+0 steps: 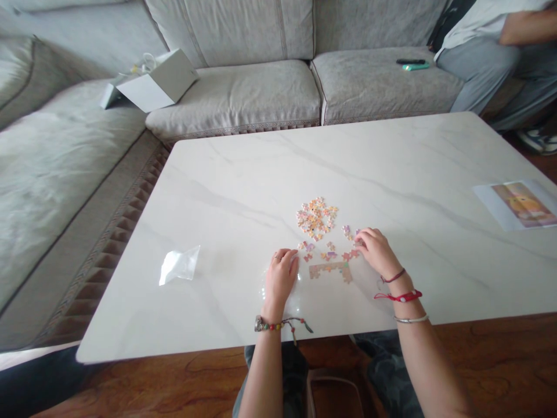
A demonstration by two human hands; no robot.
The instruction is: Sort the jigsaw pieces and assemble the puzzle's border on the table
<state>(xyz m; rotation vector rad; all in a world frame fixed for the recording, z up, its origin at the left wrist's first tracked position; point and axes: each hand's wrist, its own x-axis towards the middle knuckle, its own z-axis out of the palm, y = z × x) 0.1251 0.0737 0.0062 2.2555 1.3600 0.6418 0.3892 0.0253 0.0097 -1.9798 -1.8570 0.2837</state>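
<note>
My left hand [281,277] lies palm down on a transparent plastic sheet [278,296] at the table's near edge, fingers curled together. My right hand [378,252] is arched over the marble table, its fingertips at a few loose jigsaw pieces [348,232]. A heap of small pastel jigsaw pieces [316,218] sits just beyond both hands. Between my hands lies a short joined L-shaped strip of jigsaw pieces [328,270], with scattered pieces [331,255] just above it. I cannot tell whether either hand holds a piece.
A printed picture on a white sheet [517,206] lies at the table's right edge, and a small plastic bag [179,265] lies at the left. Grey sofas surround the table. A seated person [487,64] is at the upper right, beside a remote control [410,61].
</note>
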